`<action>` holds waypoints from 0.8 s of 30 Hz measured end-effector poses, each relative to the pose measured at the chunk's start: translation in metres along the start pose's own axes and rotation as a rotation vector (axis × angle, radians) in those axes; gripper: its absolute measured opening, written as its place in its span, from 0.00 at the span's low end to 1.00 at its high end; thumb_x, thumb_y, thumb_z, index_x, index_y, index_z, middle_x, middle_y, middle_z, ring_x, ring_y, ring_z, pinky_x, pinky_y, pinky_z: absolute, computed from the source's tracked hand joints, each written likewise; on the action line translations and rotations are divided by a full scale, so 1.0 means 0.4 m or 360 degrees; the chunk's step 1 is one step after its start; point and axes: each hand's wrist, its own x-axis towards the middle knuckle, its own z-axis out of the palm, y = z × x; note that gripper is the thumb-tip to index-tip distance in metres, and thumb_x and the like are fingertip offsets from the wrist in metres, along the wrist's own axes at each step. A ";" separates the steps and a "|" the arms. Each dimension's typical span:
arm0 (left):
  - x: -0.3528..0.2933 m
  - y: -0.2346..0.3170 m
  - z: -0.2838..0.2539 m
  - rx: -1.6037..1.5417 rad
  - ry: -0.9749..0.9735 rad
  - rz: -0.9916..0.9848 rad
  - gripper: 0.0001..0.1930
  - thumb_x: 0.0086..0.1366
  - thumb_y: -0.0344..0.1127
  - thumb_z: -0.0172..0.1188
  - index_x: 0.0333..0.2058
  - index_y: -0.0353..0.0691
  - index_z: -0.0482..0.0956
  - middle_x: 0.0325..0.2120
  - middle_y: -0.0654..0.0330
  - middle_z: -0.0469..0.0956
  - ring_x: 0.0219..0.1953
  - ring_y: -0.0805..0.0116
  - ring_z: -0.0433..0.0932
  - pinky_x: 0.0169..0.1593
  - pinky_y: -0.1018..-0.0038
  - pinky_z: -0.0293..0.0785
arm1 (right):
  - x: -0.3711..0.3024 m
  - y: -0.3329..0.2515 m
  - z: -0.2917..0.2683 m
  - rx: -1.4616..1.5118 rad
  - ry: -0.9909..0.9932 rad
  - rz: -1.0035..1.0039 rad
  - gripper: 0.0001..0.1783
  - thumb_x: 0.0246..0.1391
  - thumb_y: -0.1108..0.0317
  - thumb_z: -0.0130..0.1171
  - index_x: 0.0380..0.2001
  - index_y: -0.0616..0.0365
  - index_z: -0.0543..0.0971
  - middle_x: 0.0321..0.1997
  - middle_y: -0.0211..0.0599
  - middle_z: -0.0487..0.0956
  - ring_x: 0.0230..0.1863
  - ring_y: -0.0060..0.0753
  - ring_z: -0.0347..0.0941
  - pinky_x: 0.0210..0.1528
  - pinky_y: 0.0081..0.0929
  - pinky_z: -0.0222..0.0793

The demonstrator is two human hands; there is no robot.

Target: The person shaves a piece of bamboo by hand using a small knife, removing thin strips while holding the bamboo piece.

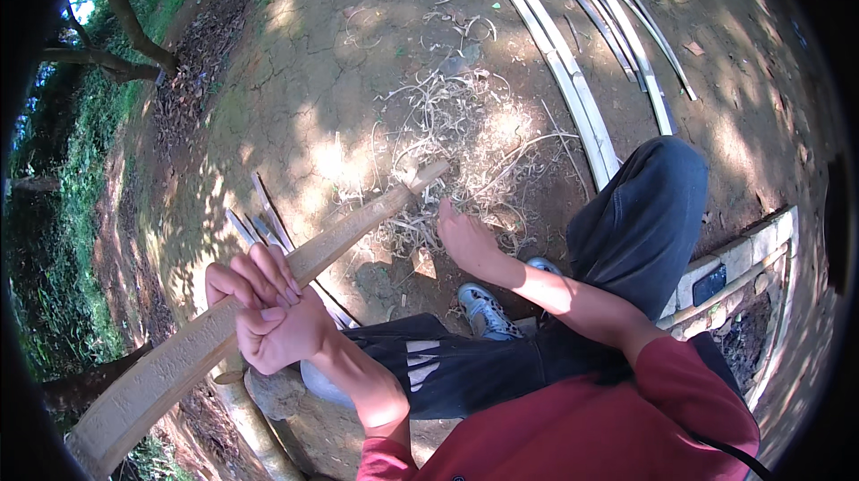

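A long, pale brown wooden strip (192, 342) runs slantwise from the lower left up to the middle. It narrows to a notched tip at its far end. My left hand (282, 311) is closed around it at about mid-length, fingers curled over the top. Just right of the tip, apart from the strip, is my right hand (470, 238). Its back faces me and the fingers look curled in; whatever they may hold is hidden. Below the tip, thin curled shavings (447, 123) lie heaped on the dirt.
Long pale slats (573, 92) and darker strips (599, 11) lie on the ground at upper right. More strips (273, 217) lie beyond my left hand. A low wooden frame (787, 257) with a dark flat rectangular object (710, 284) stands right. Trees (125, 20) edge the left.
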 end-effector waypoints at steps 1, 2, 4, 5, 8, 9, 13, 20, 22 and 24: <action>0.007 0.003 -0.015 -0.0053 0.0002 -0.0012 0.09 0.30 0.24 0.42 0.16 0.41 0.55 0.10 0.63 0.52 0.12 0.72 0.51 0.17 0.79 0.53 | 0.006 -0.010 -0.014 0.0094 -0.0103 -0.0032 0.13 0.59 0.66 0.43 0.38 0.69 0.63 0.20 0.58 0.75 0.24 0.59 0.74 0.25 0.47 0.70; 0.010 -0.003 -0.025 -0.0040 0.0016 0.0004 0.09 0.30 0.24 0.42 0.16 0.41 0.55 0.10 0.63 0.52 0.12 0.72 0.51 0.17 0.79 0.52 | 0.013 -0.017 -0.026 0.0187 -0.0205 -0.0063 0.14 0.59 0.65 0.43 0.39 0.68 0.63 0.20 0.56 0.75 0.24 0.59 0.74 0.24 0.46 0.70; 0.026 -0.001 -0.028 -0.0001 0.0043 0.0019 0.09 0.30 0.23 0.41 0.16 0.41 0.55 0.10 0.62 0.52 0.12 0.73 0.50 0.17 0.79 0.52 | 0.030 -0.033 -0.071 0.0542 -0.0466 -0.0003 0.15 0.59 0.63 0.44 0.38 0.68 0.63 0.20 0.56 0.75 0.22 0.59 0.73 0.23 0.45 0.69; 0.020 -0.002 -0.013 0.0096 0.0140 0.0052 0.10 0.30 0.25 0.41 0.15 0.43 0.52 0.09 0.64 0.49 0.11 0.73 0.48 0.15 0.79 0.51 | 0.026 -0.071 -0.107 0.0797 -0.0673 0.0169 0.16 0.59 0.63 0.44 0.38 0.68 0.63 0.20 0.56 0.74 0.21 0.59 0.73 0.23 0.45 0.69; 0.010 -0.009 0.005 0.0109 0.0104 0.0039 0.10 0.30 0.24 0.41 0.15 0.43 0.52 0.09 0.64 0.49 0.12 0.73 0.48 0.15 0.79 0.50 | -0.036 -0.145 -0.160 0.0791 -0.0576 0.0082 0.15 0.58 0.65 0.44 0.39 0.70 0.62 0.18 0.56 0.73 0.20 0.59 0.71 0.25 0.48 0.67; 0.004 -0.011 0.012 0.0083 0.0090 0.0022 0.10 0.30 0.24 0.41 0.15 0.43 0.53 0.09 0.64 0.49 0.12 0.73 0.48 0.16 0.79 0.50 | -0.058 -0.151 -0.152 0.0595 -0.0377 -0.0056 0.15 0.58 0.66 0.44 0.40 0.69 0.62 0.18 0.56 0.73 0.20 0.59 0.71 0.26 0.49 0.67; -0.019 0.000 0.022 0.0069 0.0093 -0.0003 0.10 0.29 0.23 0.42 0.15 0.40 0.55 0.09 0.62 0.52 0.13 0.72 0.51 0.19 0.78 0.52 | -0.111 -0.190 -0.157 0.0254 -0.0131 -0.0206 0.12 0.58 0.67 0.44 0.39 0.66 0.61 0.17 0.55 0.73 0.22 0.60 0.71 0.26 0.51 0.66; 0.023 -0.022 0.027 0.0020 0.0008 0.0013 0.10 0.30 0.22 0.42 0.16 0.41 0.55 0.10 0.63 0.52 0.13 0.72 0.51 0.18 0.79 0.53 | 0.020 -0.012 0.001 -0.0041 0.0003 0.0045 0.11 0.56 0.70 0.44 0.39 0.65 0.62 0.22 0.54 0.76 0.27 0.55 0.76 0.28 0.46 0.71; 0.035 -0.020 -0.006 0.0025 0.0046 0.0045 0.10 0.31 0.22 0.42 0.16 0.41 0.55 0.10 0.63 0.52 0.13 0.73 0.51 0.17 0.79 0.52 | 0.022 -0.037 -0.043 0.0180 -0.0227 -0.0019 0.11 0.56 0.69 0.43 0.38 0.66 0.63 0.24 0.55 0.76 0.25 0.53 0.76 0.26 0.43 0.71; 0.043 -0.018 -0.020 0.0005 0.0039 0.0063 0.10 0.32 0.22 0.42 0.18 0.41 0.55 0.11 0.64 0.52 0.13 0.73 0.51 0.16 0.79 0.52 | 0.032 -0.059 -0.118 0.0627 -0.0547 0.0140 0.11 0.57 0.68 0.42 0.38 0.65 0.65 0.24 0.55 0.75 0.22 0.50 0.75 0.24 0.41 0.70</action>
